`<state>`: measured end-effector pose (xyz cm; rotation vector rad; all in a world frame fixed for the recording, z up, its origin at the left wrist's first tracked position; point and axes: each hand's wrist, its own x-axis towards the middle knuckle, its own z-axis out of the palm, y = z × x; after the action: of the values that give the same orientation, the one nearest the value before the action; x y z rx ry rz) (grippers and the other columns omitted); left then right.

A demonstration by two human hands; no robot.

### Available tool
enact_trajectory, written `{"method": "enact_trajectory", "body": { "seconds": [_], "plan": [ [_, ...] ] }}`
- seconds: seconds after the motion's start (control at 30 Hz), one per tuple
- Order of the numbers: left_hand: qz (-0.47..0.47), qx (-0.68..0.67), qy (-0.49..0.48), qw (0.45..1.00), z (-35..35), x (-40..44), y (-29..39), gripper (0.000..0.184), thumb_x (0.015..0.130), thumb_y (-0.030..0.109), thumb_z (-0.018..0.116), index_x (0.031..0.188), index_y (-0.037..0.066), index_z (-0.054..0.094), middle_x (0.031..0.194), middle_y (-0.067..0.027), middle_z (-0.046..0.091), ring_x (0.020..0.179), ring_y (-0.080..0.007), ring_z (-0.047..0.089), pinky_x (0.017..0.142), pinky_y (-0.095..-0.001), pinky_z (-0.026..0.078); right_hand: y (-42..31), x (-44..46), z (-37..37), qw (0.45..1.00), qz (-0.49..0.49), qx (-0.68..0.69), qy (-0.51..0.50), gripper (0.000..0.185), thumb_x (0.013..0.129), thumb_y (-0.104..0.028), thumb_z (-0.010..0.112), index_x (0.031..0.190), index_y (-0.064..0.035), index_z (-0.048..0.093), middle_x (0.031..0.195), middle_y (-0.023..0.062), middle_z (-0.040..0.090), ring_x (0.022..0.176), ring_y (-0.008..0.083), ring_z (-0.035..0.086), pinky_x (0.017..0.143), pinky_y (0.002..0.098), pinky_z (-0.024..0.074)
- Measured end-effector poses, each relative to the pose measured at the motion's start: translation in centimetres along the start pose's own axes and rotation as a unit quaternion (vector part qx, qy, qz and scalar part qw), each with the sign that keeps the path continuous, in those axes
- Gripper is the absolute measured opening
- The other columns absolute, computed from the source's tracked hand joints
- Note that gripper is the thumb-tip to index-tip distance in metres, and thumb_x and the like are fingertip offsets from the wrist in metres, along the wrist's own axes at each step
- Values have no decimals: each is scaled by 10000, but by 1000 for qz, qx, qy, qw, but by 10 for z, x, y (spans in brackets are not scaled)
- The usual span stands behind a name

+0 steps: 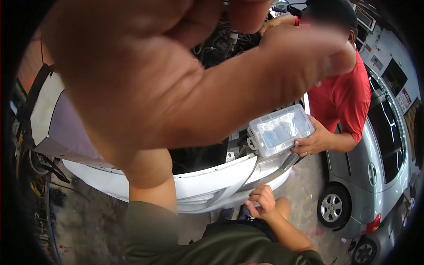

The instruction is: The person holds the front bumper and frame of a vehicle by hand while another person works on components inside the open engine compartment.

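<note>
My left hand is raised very close to the camera and fills much of the upper view. Its thumb stretches to the right, apart from the fingers, which are bent and partly cut off by the top edge. I see nothing held in it. Low in front of my body, my right hand has its fingers curled in, with no object showing. Beyond my left thumb is a clear plastic case with a latch and small bluish contents. A co-worker's hand holds it by its right side.
The co-worker in a red shirt leans over the open engine bay of a white car, the other hand at the engine. A silver car stands at the right. A grey-purple cover lies at the left.
</note>
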<state>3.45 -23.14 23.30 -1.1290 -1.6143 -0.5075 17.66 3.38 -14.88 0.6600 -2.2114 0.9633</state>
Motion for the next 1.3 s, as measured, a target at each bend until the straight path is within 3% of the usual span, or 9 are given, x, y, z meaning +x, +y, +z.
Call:
{"method": "enact_trajectory", "body": {
  "seconds": [0.1, 0.23, 0.33, 0.4, 0.47, 0.6, 0.97, 1.17, 1.3],
  "plan": [
    [-47, -52, 18, 997, 13, -3, -8, 300, 874, 284, 840, 882, -2, 752, 762, -48, 702, 631, -94, 586, 541, -229, 380, 17, -83, -4, 983, 155, -59, -75, 277, 818, -166, 883, 1000, -52, 709, 1039, 140, 699, 977, 356, 660, 857, 456, 496],
    [-79, -141, 6, 987, 17, 1, -7, 215, 821, 190, 873, 876, 10, 769, 744, -33, 705, 606, -71, 579, 512, -223, 368, 21, -204, -30, 888, 406, -154, -155, 456, 883, -276, 843, 1238, -39, 680, 1312, 218, 634, 1241, 443, 582, 1050, 518, 471],
    [-21, -276, -48, 960, 22, 2, 1, 177, 781, 119, 898, 871, 20, 782, 730, -22, 706, 587, -54, 573, 490, -219, 359, 10, -273, -40, 811, 515, -226, -163, 623, 903, -419, 800, 1400, -94, 612, 1522, 239, 491, 1461, 475, 398, 1214, 578, 338],
    [74, -413, -126, 899, 30, 1, 3, 155, 847, 132, 863, 909, 16, 781, 774, -55, 706, 590, -136, 615, 494, -268, 423, 7, -290, -30, 787, 564, -223, -112, 652, 898, -470, 788, 1422, -128, 605, 1579, 239, 440, 1527, 477, 311, 1245, 603, 286],
    [165, -543, -212, 795, 43, 1, 8, 145, 912, 144, 828, 947, 12, 780, 818, -88, 707, 592, -218, 656, 498, -317, 488, 12, -283, -20, 763, 587, -243, -118, 663, 896, -500, 774, 1430, -148, 599, 1599, 232, 418, 1545, 475, 282, 1248, 617, 273],
    [204, -647, -272, 682, 44, 2, 33, 104, 994, 92, 747, 957, -5, 740, 869, -83, 696, 665, -228, 678, 554, -311, 507, 24, -265, -14, 730, 629, -238, -117, 685, 874, -519, 779, 1428, -158, 601, 1621, 206, 387, 1561, 463, 242, 1251, 602, 266],
    [209, -768, -255, 550, 56, -3, 58, 212, 1007, 146, 759, 983, -62, 723, 926, -184, 717, 786, -350, 705, 671, -394, 555, 26, -266, -27, 736, 629, -232, -96, 621, 845, -481, 808, 1334, -135, 643, 1564, 199, 429, 1511, 426, 303, 1241, 571, 271],
    [228, -745, -266, 568, 54, 9, 56, 211, 1028, 173, 715, 989, -35, 724, 876, -135, 696, 691, -315, 677, 596, -382, 532, 30, -269, -34, 727, 635, -250, -80, 604, 844, -470, 814, 1322, -137, 656, 1543, 192, 451, 1494, 424, 330, 1231, 578, 293],
    [197, -632, -200, 722, 55, 10, 47, 282, 1030, 214, 593, 866, -5, 659, 788, -108, 620, 624, -296, 622, 561, -389, 501, 40, -285, -35, 729, 635, -247, -68, 609, 840, -469, 821, 1325, -140, 656, 1546, 189, 450, 1499, 419, 335, 1225, 583, 308]
  ]
}}
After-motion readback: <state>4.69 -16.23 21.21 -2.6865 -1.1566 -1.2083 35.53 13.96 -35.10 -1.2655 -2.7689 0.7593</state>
